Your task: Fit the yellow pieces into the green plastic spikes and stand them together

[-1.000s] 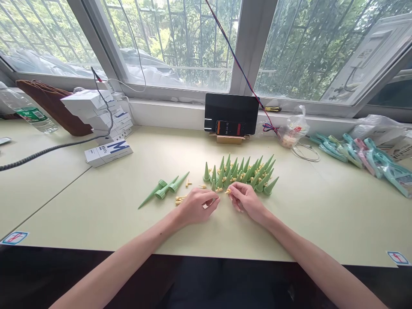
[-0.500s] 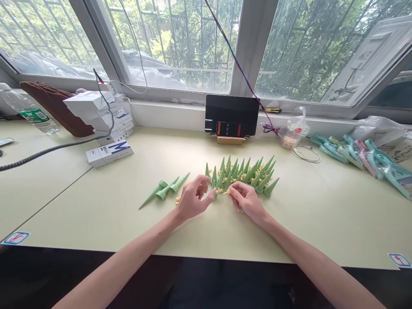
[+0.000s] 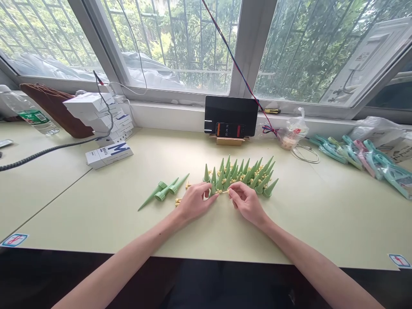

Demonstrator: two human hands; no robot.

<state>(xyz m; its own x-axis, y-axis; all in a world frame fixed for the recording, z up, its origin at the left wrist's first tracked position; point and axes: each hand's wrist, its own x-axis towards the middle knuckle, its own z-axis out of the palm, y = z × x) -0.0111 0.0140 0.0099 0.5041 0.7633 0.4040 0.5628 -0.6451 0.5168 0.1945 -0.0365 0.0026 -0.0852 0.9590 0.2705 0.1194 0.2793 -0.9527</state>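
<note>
Near the table's middle, my left hand has its thumb and fingers closed around the base of a green plastic watering spike that stands point up. A small yellow valve piece shows at the side of that spike. My right hand pinches a thin yellow piece between thumb and fingertips, its end close to the valve; whether they touch I cannot tell. Several upright green spikes with yellow valves crowd just behind both hands. To the left lie loose green spikes and small yellow parts.
A phone leans on a black tablet at the back. White boxes and a water bottle stand left. A bagged cup, a white cable and large plastic clips are at right.
My left hand has moved slightly right and its fingers have closed around the spike's base. The right hand still pinches the yellow piece, close to the spike.
</note>
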